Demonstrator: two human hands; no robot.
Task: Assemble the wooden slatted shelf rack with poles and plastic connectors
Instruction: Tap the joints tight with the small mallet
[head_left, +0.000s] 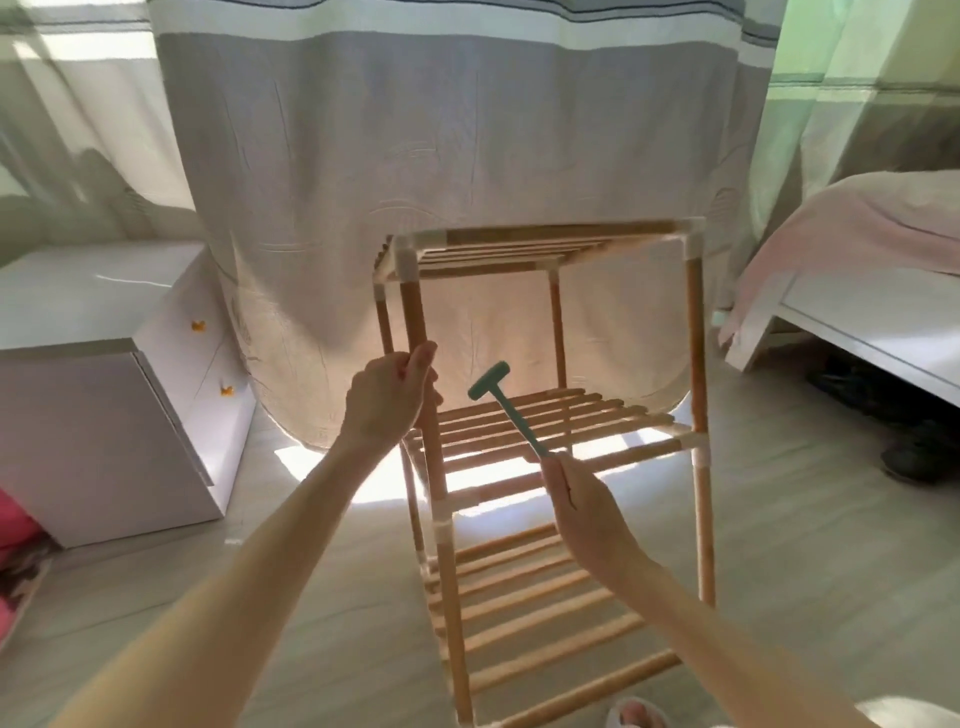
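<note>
A wooden slatted shelf rack (696, 364) stands upright on the floor with three slatted tiers, joined by white plastic connectors (408, 262) at the corners. My left hand (387, 395) grips the near left pole (415, 317) between the top and middle tiers. My right hand (582, 499) holds the handle of a small teal plastic mallet (491, 387), whose head is raised above the middle shelf (582, 415). The bottom shelf (535, 608) lies below my right forearm.
A white drawer cabinet (104, 374) stands at the left. A bed (857, 291) with a pink cover is at the right, dark shoes (919, 457) on the floor by it. A grey curtain (457, 156) hangs behind the rack. A slippered foot (636, 714) shows at the bottom.
</note>
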